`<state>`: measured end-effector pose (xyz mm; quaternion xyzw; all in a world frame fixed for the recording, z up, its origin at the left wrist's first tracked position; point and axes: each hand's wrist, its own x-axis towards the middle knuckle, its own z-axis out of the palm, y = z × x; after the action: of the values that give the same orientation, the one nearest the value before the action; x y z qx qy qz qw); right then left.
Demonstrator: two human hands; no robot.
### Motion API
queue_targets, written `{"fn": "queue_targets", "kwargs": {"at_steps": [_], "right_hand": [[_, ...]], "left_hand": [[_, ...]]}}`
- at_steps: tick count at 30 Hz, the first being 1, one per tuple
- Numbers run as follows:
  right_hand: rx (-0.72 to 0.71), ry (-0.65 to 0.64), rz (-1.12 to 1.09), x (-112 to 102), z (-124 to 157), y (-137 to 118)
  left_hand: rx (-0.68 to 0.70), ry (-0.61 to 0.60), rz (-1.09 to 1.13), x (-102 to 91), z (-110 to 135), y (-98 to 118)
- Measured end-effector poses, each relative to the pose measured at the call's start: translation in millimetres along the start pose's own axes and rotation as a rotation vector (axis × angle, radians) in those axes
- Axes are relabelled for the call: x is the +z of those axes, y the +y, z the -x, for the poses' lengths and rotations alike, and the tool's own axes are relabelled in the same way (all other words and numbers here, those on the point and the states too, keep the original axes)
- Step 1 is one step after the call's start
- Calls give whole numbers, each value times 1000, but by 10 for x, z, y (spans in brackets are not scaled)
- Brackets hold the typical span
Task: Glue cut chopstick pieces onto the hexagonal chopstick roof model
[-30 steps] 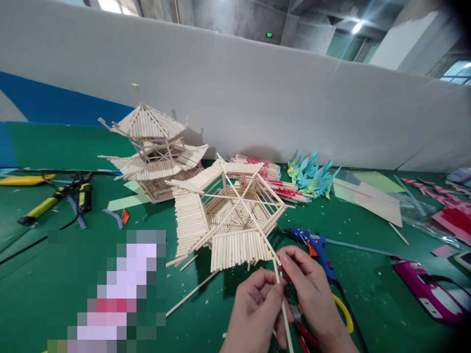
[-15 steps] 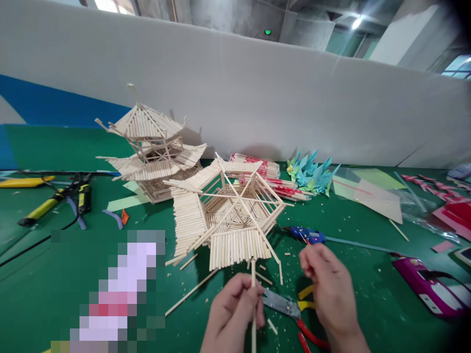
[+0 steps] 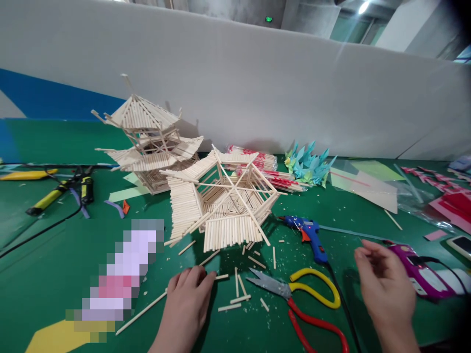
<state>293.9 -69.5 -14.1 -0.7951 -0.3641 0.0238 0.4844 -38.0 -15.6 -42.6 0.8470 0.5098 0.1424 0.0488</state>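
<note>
My left hand (image 3: pixel 189 294) lies palm down on the green table (image 3: pixel 55 264), fingers stretched, fingertips by a short cut stick (image 3: pixel 222 277). More short wooden sticks (image 3: pixel 238 289) lie scattered just right of it. My right hand (image 3: pixel 386 287) hovers above the table at the right, fingers loosely bent and apart, with nothing in it. Scissors (image 3: pixel 301 299) with one yellow and one red handle lie between the hands, blades partly apart. Behind them stands a six-sided roof of wooden sticks (image 3: pixel 224 206). A blue glue gun (image 3: pixel 309 235) lies to its right.
A two-tier stick pagoda (image 3: pixel 147 142) stands at the back left by the white wall. Packs of sticks (image 3: pixel 257 164), teal paper folds (image 3: pixel 309 169), paper sheets (image 3: pixel 368 189), a pink device (image 3: pixel 423 274), yellow-black tools (image 3: pixel 59 191) and a long stick (image 3: pixel 142 311) lie around.
My hands have let go of the long stick and moved apart. The left dropped flat to the table, the right swung out to the right, uncovering the scissors.
</note>
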Motion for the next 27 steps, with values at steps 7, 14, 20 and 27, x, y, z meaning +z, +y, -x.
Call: {"fn": "queue_targets", "kwargs": {"at_steps": [7, 14, 20, 27], "right_hand": [[-123, -418, 100, 118, 20, -15], [-531, -860, 529, -69, 423, -132], [-605, -814, 588, 44, 447, 1], [-495, -838, 231, -89, 403, 175]], "left_hand": [[25, 26, -81, 58, 67, 14], [-2, 188, 1, -8, 191, 73], [-54, 394, 272, -145, 152, 325], [-486, 364, 923, -399, -35, 530]]}}
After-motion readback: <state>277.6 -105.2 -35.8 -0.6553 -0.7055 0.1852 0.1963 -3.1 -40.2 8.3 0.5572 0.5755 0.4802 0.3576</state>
